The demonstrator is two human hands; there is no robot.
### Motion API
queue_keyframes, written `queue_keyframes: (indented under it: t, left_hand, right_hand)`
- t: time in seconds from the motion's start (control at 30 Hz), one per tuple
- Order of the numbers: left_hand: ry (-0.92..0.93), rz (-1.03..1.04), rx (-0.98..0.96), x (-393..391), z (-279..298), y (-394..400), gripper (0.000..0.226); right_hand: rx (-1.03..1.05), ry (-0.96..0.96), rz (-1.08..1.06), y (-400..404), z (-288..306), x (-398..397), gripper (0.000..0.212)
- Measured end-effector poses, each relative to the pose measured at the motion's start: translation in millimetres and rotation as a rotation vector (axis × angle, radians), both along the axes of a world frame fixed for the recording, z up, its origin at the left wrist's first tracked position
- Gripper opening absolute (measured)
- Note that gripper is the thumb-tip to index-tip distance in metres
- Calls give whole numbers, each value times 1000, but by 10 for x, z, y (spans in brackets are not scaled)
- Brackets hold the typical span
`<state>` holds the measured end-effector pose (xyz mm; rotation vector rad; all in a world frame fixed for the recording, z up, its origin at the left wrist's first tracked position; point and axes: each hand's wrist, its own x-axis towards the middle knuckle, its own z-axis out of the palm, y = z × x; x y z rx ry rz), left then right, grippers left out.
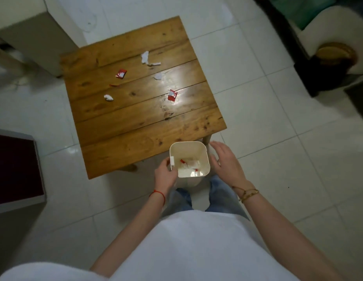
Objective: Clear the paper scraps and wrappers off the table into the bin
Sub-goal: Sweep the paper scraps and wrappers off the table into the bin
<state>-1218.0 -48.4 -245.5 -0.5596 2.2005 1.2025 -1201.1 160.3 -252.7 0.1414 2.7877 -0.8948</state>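
A small white bin (205,159) stands at the near right corner of the wooden table (136,126), with paper and red scraps inside. My left hand (165,175) grips the bin's left wall. My right hand (225,161) hovers open beside its right wall, fingers spread. On the table lie two red wrappers (121,73) (172,95), a thin red strip (113,85), a crumpled white paper ball (108,97), a white scrap (158,76) and torn white paper (145,56) with a small strip (155,64) at the far side.
White tiled floor surrounds the table. A grey block (34,33) stands at the far left, a dark red mat (14,169) lies at the left, and a cream armchair (328,27) with a dark stand sits at the far right.
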Motion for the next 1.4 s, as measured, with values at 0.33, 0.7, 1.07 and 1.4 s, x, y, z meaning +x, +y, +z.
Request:
queue_keyframes:
  t: [0.33, 0.7, 1.07, 1.4]
  left_hand:
    - [32, -157, 8, -559, 267, 1450, 45]
    - [12, -13, 64, -1196, 450, 3023, 35]
    - [75, 124, 88, -2392, 380, 3660, 33]
    - [49, 364, 89, -3780, 307, 3543, 36]
  right_hand:
    - [40, 50, -103, 1576, 271, -185, 42]
    - [39, 110, -13, 3378, 611, -1004, 41]
    - [12, 131, 82, 3955, 567, -2439, 40]
    - [26, 92, 314, 3783, 604, -4428, 40]
